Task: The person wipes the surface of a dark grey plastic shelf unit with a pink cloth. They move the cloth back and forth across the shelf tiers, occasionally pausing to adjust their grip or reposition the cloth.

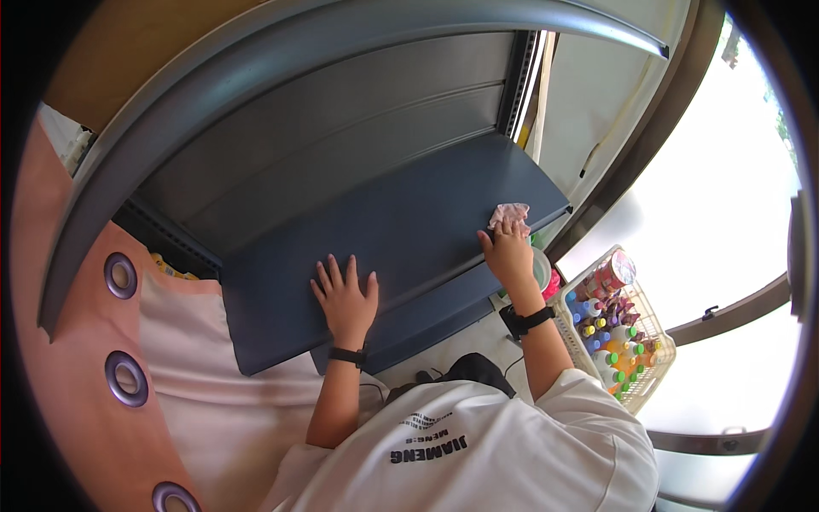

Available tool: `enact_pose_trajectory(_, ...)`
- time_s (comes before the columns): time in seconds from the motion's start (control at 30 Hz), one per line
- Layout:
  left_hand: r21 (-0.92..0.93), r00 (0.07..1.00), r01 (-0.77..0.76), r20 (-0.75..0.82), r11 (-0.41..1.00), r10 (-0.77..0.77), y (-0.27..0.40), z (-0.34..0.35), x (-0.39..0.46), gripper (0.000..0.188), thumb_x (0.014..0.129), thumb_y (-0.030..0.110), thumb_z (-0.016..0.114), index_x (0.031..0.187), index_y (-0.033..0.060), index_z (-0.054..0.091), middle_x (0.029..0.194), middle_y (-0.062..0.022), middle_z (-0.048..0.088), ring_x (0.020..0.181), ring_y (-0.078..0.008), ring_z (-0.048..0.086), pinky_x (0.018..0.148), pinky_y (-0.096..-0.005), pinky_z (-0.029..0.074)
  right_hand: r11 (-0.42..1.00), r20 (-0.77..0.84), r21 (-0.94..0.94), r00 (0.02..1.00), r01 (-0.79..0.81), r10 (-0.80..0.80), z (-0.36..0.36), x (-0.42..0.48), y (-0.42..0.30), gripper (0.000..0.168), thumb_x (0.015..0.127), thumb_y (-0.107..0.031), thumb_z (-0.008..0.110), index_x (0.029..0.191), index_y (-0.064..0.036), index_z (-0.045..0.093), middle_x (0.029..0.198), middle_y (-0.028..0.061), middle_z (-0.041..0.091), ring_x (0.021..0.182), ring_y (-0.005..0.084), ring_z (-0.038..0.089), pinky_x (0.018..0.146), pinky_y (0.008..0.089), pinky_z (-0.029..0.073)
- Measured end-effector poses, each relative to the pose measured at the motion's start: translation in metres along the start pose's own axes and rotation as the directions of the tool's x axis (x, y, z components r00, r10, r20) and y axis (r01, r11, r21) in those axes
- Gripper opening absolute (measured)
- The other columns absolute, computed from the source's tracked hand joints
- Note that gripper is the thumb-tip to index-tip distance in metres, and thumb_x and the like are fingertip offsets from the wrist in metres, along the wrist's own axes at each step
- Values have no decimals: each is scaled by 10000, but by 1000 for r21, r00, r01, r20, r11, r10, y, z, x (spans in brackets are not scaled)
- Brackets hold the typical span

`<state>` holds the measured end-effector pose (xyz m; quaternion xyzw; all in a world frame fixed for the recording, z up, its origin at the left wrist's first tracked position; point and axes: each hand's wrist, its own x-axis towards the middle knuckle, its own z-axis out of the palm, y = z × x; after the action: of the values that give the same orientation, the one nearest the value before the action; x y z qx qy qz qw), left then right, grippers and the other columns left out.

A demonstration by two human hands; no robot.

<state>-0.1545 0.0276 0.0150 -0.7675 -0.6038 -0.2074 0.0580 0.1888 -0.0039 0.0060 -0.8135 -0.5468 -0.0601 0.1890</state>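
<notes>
A dark blue-grey metal shelf board point(397, 217) spans the space before me, in front of a grey back panel point(358, 115). My left hand point(349, 304) rests palm down near the board's front left, fingers spread, holding nothing. Toward the board's right end, my right hand point(510, 256) has its fingers on a crumpled pink patterned cloth point(510, 212), pressed to the surface. Part of the cloth is hidden beneath those fingers. Both wrists wear dark bands.
A curved-looking upper shelf edge point(307, 48) crosses above the board. At left hangs a pink curtain point(211, 384) with metal eyelets point(127, 379). To the right, a cream plastic basket point(662, 355) holds several bottles point(608, 358), beside a bright glass door point(716, 211). Slotted uprights point(517, 83) flank the panel.
</notes>
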Motion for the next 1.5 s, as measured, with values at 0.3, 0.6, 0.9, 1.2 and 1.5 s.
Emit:
enact_pose_trajectory(0.3, -44, 1000, 24, 2, 999, -24, 1, -5, 0, 595, 1048, 501, 575, 1511, 131, 630, 1658, -255, 465, 1587, -476, 333, 1294, -657, 219, 994, 123, -105, 992, 38, -25, -27, 0, -2, 666, 1087, -529, 543, 1468, 11, 625, 1568, 242, 577, 1487, 446, 511, 1207, 506, 450)
enact_pose_trajectory(0.6, -73, 999, 40, -4, 997, -41, -2, -2, 2, 585, 1046, 511, 592, 1510, 159, 638, 1675, -224, 455, 1599, -441, 326, 1310, -628, 207, 980, 112, -170, 990, 100, -82, 2, 3, 8, 796, 1041, -580, 590, 1485, 81, 585, 1591, 269, 542, 1515, 457, 468, 1260, 548, 356)
enact_pose_trajectory(0.9, -62, 997, 82, 15, 995, -82, -2, 0, -1, 541, 1049, 492, 609, 1490, 183, 658, 1667, -185, 484, 1593, -412, 349, 1316, -601, 222, 974, 24, -75, 977, 215, -214, 10, -10, 20, 777, 1052, -556, 585, 1505, 75, 568, 1587, 268, 548, 1524, 451, 459, 1264, 550, 348)
enact_pose_trajectory(1.2, -37, 997, 75, 12, 997, -74, 6, -5, 1, 546, 1050, 497, 620, 1487, 173, 658, 1660, -191, 487, 1585, -413, 358, 1313, -594, 231, 866, 2, 119, 872, 486, -490, -20, -5, 64, 665, 1033, -484, 654, 1453, 31, 640, 1558, 232, 593, 1486, 420, 520, 1253, 525, 384)
enact_pose_trajectory(1.5, 35, 957, -44, -286, 998, 52, 78, -50, -32, 278, 942, 211, 774, 1189, 85, 745, 1474, -177, 616, 1441, -402, 497, 1225, -608, 343, 719, -82, 333, 778, 611, -623, -34, 3, 95, 525, 989, -373, 731, 1363, -6, 700, 1499, 217, 646, 1429, 420, 581, 1214, 534, 435)
